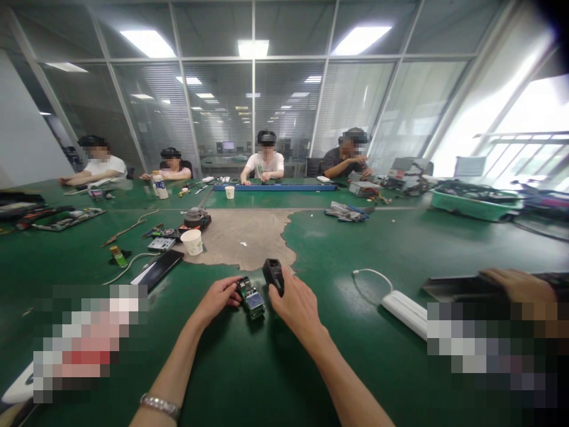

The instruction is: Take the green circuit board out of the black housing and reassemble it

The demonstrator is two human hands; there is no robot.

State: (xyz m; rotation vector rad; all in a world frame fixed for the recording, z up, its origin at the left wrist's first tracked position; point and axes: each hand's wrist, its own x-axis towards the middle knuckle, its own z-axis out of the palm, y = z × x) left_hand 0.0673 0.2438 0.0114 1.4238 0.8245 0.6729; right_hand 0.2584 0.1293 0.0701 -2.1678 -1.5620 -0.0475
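Circuit-board assembly [252, 299], small and stacked, with a bluish-grey square on its upper face, was found just above the green bench [249, 373] or resting on it; which could not be told. Its upper left edge was pinched by the left hand [222, 294], thumb and fingertips drawn together there. Just to the right of it, a black housing [272, 276] was gripped by the right hand [296, 299], the fingers wrapped around its side and its far end left uncovered. Board and housing were held apart.

The board was judged light and stiff but fragile, with parts easily knocked; it would be best taken by its bare edges, and no pressure should be put on the square. The housing was judged hard, light and perhaps a little slick, best gripped by its long sides.

Well to the right of the right hand, a white strip [402, 311] with a cord was seen, and past it a dark metal piece [462, 289] was touched by another person's hand [520, 287]. Beyond the left hand, a paper cup [192, 242] was placed. Farthest from both hands, a blue bar [275, 188] was laid before a seated person [265, 165].
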